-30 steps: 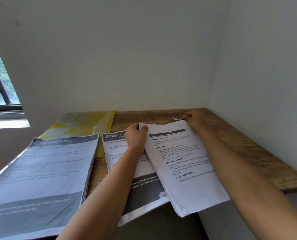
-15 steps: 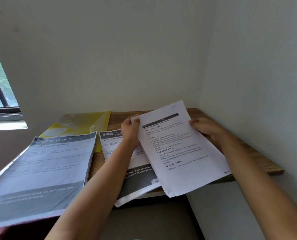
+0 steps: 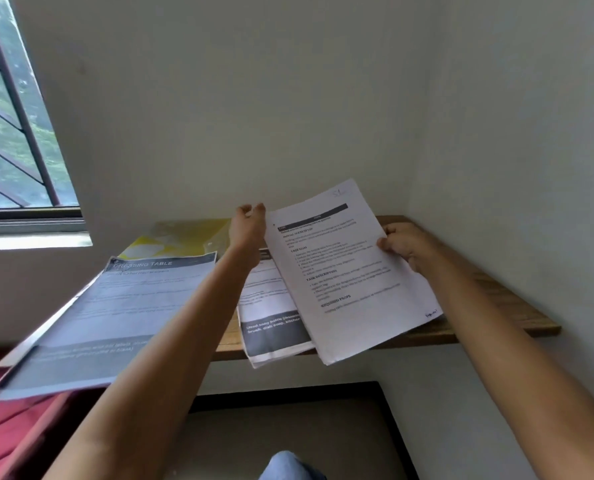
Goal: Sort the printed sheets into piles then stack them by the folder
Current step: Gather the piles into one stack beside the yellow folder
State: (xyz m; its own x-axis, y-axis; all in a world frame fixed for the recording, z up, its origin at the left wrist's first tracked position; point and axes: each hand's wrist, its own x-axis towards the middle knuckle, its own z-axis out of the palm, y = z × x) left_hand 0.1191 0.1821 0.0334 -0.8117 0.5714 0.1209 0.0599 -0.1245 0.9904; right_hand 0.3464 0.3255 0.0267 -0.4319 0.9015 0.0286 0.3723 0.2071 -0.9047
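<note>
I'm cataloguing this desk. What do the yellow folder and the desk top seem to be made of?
Yellow folder: probably thin plastic, glossy and partly see-through, with glare on it. Desk top: wood or wood-look laminate with a matte finish and brown grain streaks.

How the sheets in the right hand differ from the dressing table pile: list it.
The sheets are held up and tilted, gripped at their right edge by the right hand; the dressing table pile lies at the left, ungripped. The sheets are white under one thin dark bar; the pile's top page carries broad grey bands. Both are printed paper.
</note>
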